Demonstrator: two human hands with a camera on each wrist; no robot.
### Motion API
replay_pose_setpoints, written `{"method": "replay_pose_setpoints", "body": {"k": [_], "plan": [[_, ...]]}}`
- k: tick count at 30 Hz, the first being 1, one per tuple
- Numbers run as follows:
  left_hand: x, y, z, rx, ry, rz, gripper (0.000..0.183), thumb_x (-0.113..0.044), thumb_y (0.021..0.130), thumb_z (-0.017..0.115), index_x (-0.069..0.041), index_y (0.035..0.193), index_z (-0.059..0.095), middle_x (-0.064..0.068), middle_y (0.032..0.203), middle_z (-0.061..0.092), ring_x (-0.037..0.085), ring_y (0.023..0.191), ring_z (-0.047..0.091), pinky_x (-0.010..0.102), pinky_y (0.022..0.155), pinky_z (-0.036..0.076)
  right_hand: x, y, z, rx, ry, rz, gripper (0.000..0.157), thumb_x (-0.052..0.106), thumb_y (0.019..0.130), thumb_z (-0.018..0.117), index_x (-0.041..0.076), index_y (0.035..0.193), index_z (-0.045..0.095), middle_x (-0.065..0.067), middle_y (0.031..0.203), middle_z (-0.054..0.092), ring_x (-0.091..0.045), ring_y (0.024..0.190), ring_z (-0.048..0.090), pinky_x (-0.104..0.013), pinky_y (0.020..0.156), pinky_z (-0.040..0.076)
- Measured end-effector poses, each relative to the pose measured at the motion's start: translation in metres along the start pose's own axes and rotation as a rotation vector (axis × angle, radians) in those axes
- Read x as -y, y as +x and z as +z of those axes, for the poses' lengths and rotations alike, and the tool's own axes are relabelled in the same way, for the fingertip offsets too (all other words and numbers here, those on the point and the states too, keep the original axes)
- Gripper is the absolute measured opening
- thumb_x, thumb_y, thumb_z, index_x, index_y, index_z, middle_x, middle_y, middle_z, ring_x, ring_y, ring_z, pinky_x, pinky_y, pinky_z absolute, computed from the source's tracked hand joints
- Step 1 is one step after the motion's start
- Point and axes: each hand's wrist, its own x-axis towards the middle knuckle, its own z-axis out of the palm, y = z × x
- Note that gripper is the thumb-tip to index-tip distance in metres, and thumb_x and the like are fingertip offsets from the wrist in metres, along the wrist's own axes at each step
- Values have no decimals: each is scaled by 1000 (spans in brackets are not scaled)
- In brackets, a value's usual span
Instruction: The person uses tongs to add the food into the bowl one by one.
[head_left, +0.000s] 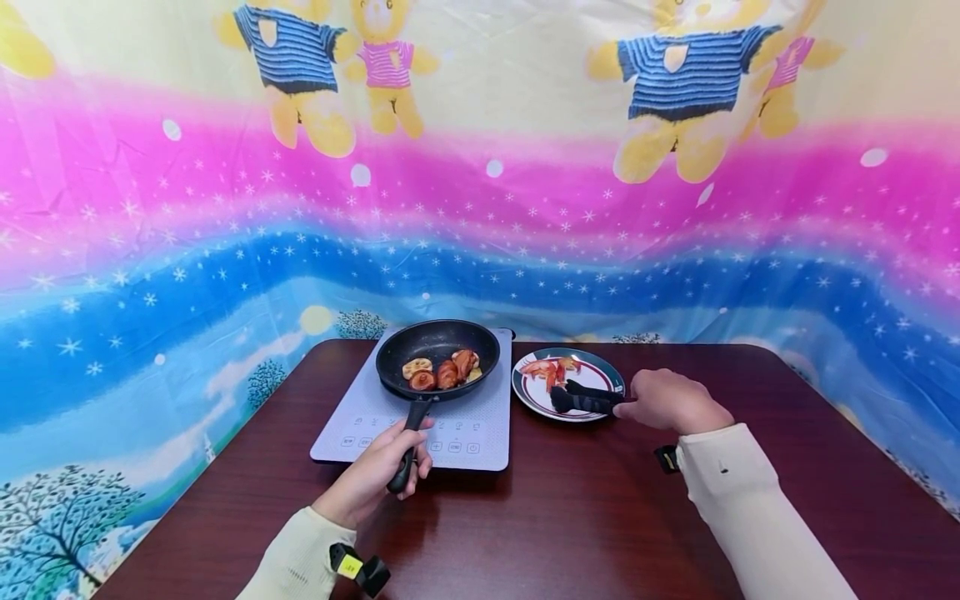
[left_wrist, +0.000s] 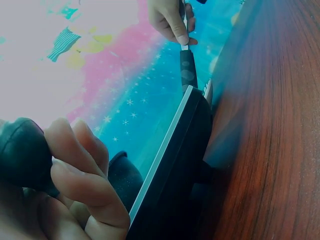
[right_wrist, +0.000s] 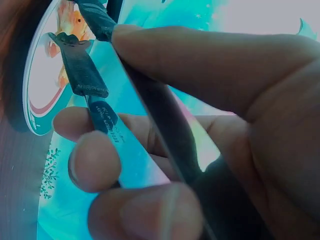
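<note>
Cream sleeves (head_left: 292, 558) nearest, head view. Left hand (head_left: 375, 462) clamped round handle (head_left: 418, 414) of frying pan (head_left: 431, 343); pan ahead of it, over induction cooktop (head_left: 491, 417). Right hand (head_left: 670, 398), well apart, grips tongs (head_left: 581, 403), black tips over plate (head_left: 527, 398). Left wrist: fingers curled round handle. Right wrist: thumb and fingers hold tongs, tips parted.

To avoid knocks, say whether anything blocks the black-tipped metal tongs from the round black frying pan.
Nothing visible blocks them: between the tongs and the pan lie orange food on the round white plate, its rim and the pan's raised wall.
</note>
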Motion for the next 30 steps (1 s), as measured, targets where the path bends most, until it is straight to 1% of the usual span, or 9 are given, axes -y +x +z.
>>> {"method": "replay_pose_setpoints", "body": {"k": [4, 10, 17, 21, 28, 30], "plan": [[0, 0, 0, 0, -3, -3, 49, -22, 100, 41, 5, 139, 28, 1, 69, 54, 6, 44, 47, 21, 43, 36, -1, -1, -2, -12, -34, -5, 26, 33, 87, 68, 12, 72, 64, -2, 63, 47, -17, 60, 46, -34, 54, 37], [-1, 0, 0, -2, -5, -26, 50, -23, 100, 42, 3, 140, 29, 1, 69, 54, 7, 45, 47, 22, 43, 36, -6, -2, -3, -7, -30, -5, 22, 28, 90, 65, 13, 75, 66, -3, 63, 49, -17, 60, 48, -33, 53, 40], [-2, 0, 1, -3, -6, -37, 50, -24, 100, 43, 2, 141, 29, 2, 70, 54, 7, 45, 47, 23, 44, 36, -7, -4, -7, -24, -27, 1, 25, 28, 92, 63, 14, 71, 66, -1, 60, 47, -17, 59, 47, -33, 52, 38], [-2, 0, 1, -7, -2, -38, 50, -23, 100, 43, 2, 140, 30, 2, 69, 54, 7, 45, 47, 23, 44, 36, -7, -6, -9, -31, -19, 2, 25, 29, 92, 63, 14, 72, 67, -1, 60, 47, -17, 59, 47, -33, 52, 39], [-2, 0, 1, -6, -4, -36, 49, -23, 100, 41, 3, 140, 29, 2, 69, 54, 7, 45, 47, 23, 44, 36, -6, -6, -13, -48, -12, 2, 24, 32, 92, 63, 12, 83, 72, -4, 66, 53, -19, 65, 50, -36, 54, 42], [-2, 0, 1, -6, -4, -36, 49, -22, 100, 41, 3, 140, 29, 1, 69, 54, 7, 45, 47, 23, 44, 36, -6, -5, -14, -53, -16, 1, 24, 33, 92, 63, 12, 84, 72, -4, 67, 54, -20, 66, 51, -36, 54, 42]]}}
